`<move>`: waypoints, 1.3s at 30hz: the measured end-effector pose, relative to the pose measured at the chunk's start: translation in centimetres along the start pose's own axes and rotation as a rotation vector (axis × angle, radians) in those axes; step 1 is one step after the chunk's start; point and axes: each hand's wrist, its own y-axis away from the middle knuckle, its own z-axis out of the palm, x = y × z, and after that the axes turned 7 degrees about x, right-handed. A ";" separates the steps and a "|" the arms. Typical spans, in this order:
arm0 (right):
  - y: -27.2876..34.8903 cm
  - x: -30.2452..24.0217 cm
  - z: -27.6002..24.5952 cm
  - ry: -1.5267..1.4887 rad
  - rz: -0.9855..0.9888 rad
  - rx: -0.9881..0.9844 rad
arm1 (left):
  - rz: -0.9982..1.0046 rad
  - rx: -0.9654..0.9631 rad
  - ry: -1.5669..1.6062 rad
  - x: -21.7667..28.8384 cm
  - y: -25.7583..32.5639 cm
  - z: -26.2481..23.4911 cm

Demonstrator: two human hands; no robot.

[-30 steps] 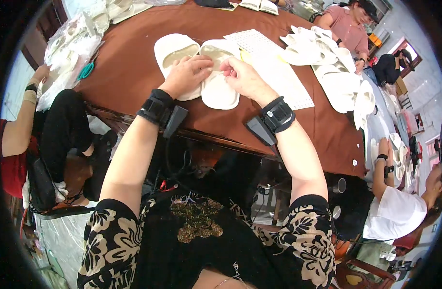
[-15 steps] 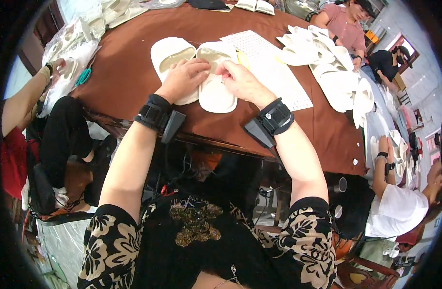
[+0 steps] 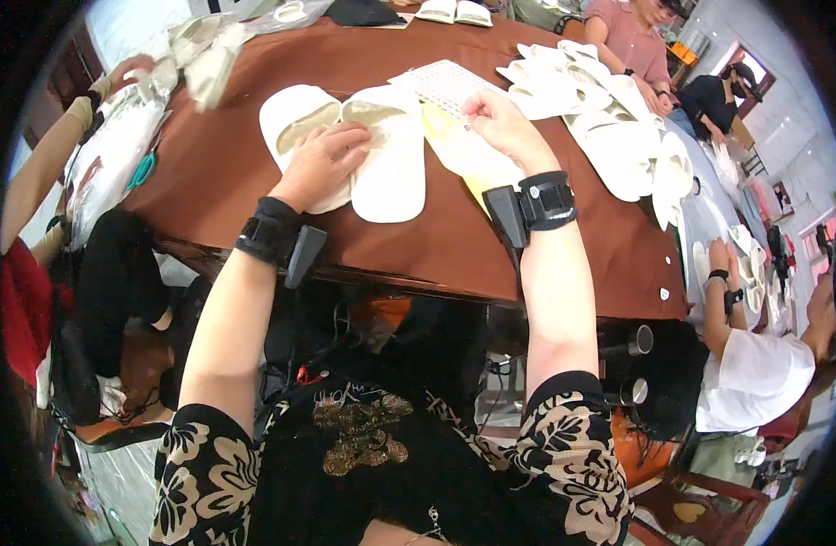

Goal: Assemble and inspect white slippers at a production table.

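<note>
A pair of white slippers lies side by side on the brown tabletop, the left slipper point(image 3: 279, 114) and the right slipper point(image 3: 395, 173). Across them rests my left hand point(image 3: 325, 164), its fingers extended and loosely bent over the right slipper's opening. My right hand point(image 3: 507, 132) is raised to the right of the pair, thumb and fingertips pinched together. Whatever is in the pinch is too small to make out. Below and beside that hand a yellow-and-white sheet point(image 3: 459, 150) shows, partly covered by it. A white sheet with a dotted grid point(image 3: 436, 80) extends behind.
A heap of white slippers point(image 3: 609, 136) covers the table's right side. Teal scissors point(image 3: 142, 170) lie at the left beside plastic bags point(image 3: 117, 150). A co-worker's hand point(image 3: 131, 71) is near a blurred white shoe point(image 3: 213, 73). Other people work along the right.
My right hand has moved right, off the slippers and over the sheet, where more yellow now shows. My left hand stays on the pair. The co-worker's hand at left has risen.
</note>
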 end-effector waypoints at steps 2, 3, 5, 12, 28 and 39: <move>0.0 0.8 -0.2 -0.019 -0.034 0.020 | -0.028 -0.012 0.002 0.1 -0.1 0.0; 0.0 0.9 -0.1 0.070 -0.023 0.000 | -0.036 -0.021 0.018 0.2 -0.2 -0.1; 0.2 1.0 0.0 0.164 0.000 -0.015 | -0.017 -0.009 0.017 0.3 -0.1 -0.2; 0.5 1.1 0.7 0.211 0.037 -0.093 | -0.011 -0.022 0.006 0.0 -0.1 -0.1; 0.4 1.3 1.1 0.257 -0.057 0.049 | 0.002 -0.007 -0.008 -0.6 0.0 0.1; 0.8 0.8 2.9 0.184 -0.147 -0.021 | -0.004 -0.007 0.006 -0.5 0.0 0.0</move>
